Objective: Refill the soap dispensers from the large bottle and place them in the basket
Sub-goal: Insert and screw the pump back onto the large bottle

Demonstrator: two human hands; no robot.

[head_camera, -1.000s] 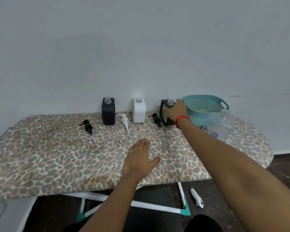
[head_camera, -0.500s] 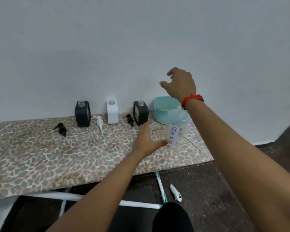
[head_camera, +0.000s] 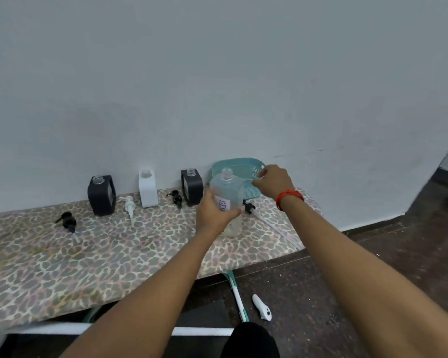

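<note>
head — left hand (head_camera: 212, 213) round bottle (head_camera: 228, 192)

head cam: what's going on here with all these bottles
A person is setting up to refill soap dispensers. Their left grip holds the large bottle, uncapped and upright, at the leopard-print board. The right grip hovers by the teal basket. Three dispensers stand open along the wall, pumps lying beside them, none in the basket.
</note>
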